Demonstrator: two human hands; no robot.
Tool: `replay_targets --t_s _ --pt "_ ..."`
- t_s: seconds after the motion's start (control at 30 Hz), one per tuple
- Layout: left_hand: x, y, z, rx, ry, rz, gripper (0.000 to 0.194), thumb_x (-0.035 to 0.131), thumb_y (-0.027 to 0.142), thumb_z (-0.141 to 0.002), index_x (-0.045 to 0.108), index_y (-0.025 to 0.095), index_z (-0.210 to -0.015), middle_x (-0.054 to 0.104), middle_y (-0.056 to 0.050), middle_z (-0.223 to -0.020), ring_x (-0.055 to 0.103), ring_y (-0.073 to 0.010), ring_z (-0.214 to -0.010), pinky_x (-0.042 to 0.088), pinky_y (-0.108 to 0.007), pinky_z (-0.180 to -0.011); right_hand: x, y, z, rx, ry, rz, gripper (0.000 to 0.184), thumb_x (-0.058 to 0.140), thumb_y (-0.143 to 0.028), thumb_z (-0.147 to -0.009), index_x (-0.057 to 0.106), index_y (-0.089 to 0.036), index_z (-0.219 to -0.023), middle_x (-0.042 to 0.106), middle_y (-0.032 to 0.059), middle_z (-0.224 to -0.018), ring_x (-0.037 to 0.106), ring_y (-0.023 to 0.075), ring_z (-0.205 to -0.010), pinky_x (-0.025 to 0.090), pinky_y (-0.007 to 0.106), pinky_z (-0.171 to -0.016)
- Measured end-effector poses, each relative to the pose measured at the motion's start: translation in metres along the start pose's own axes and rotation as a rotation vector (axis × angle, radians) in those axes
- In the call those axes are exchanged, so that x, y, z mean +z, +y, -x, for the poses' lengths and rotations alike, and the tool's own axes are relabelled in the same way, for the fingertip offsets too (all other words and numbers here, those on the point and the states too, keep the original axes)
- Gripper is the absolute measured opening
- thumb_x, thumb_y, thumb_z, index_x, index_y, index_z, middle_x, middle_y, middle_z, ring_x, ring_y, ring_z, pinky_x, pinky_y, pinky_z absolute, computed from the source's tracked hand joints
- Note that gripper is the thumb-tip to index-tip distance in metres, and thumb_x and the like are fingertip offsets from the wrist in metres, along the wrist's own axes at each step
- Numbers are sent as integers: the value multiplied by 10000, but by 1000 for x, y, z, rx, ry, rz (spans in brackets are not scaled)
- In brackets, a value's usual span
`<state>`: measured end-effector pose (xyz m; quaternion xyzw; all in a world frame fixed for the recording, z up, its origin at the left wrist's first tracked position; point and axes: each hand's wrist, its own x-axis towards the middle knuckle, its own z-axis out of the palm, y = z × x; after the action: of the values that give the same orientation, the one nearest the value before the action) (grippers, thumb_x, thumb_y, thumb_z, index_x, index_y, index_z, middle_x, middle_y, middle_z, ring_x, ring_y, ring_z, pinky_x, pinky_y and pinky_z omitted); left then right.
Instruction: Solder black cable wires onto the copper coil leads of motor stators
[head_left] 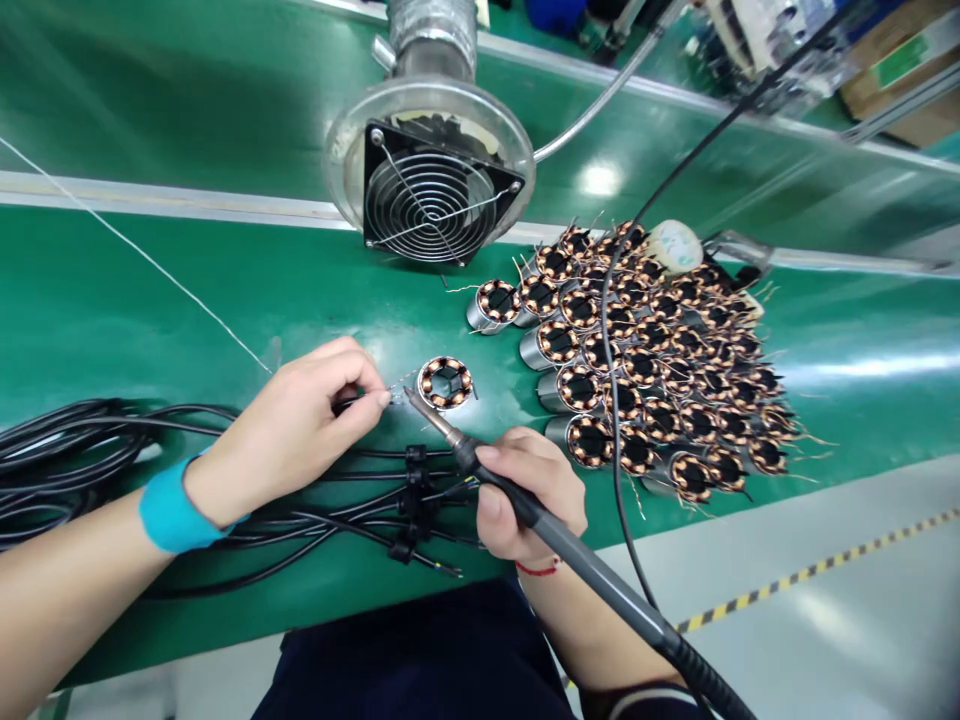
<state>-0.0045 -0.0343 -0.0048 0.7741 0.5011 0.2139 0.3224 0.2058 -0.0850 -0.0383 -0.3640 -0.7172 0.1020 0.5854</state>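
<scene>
Left hand (296, 425) is closed in a tight pinch, fingers (345, 365) curled over a short dark lead (349, 405), whose end points right toward a wound stator (445, 383); fine detail at the end is too small to tell. Right hand (532, 490) is wrapped around the grip of a soldering iron (551, 530), pen-style, with the tip just beside the stator's left edge. Stator lies flat on the green bench (150, 300), between the two hands and slightly far of them, copper windings showing around a dark core. Right of it sits a dense heap of similar stators (645, 360), many in metal sleeves, with fine leads sticking out. A black cable (609, 330) runs across that heap. Far of the hands, a fume extractor fan (431, 195) with a wire guard faces up at the bench edge. A bundle of black cables (75, 450) lies near left, held by black clips (415, 490) under the hands. A thin pale wire (142, 255) crosses the bench far left. Blue band (171, 517) on left wrist, red string (537, 568) on right wrist.
</scene>
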Motion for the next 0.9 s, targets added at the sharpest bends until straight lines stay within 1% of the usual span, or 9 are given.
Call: replay_targets --t_s 0.2,0.33,0.57,0.9 --pt "0 0 1 -15 0 -13 131 520 192 -869 559 181 -743 560 11 -794 497 -99 -677 393 -249 -614 2 -1 0 26 -22 -21 180 532 -251 -867 629 -161 -989 560 -11 -599 501 116 -454 437 261 -426" --pt "0 1 2 -25 -3 -18 135 514 207 -874 566 181 -752 564 8 -807 506 -104 -695 398 -252 -624 2 -1 0 14 -43 -17 180 534 -255 -867 620 -162 -995 542 -23 -589 500 111 -453 448 257 -432" --pt "0 2 2 -45 4 -23 131 513 205 -874 572 181 -760 570 8 -805 504 -103 -687 396 -248 -611 3 0 -1 -5 -41 -13 179 534 -258 -866 611 -167 -999 533 -27 -577 500 108 -440 442 244 -421" --pt "1 4 2 -69 14 -22 144 504 211 -876 565 182 -748 558 3 -777 487 -108 -660 383 -259 -596 2 0 0 -7 -53 -25 219 541 -245 -848 618 -173 -1040 546 -20 -584 492 117 -444 436 258 -415"
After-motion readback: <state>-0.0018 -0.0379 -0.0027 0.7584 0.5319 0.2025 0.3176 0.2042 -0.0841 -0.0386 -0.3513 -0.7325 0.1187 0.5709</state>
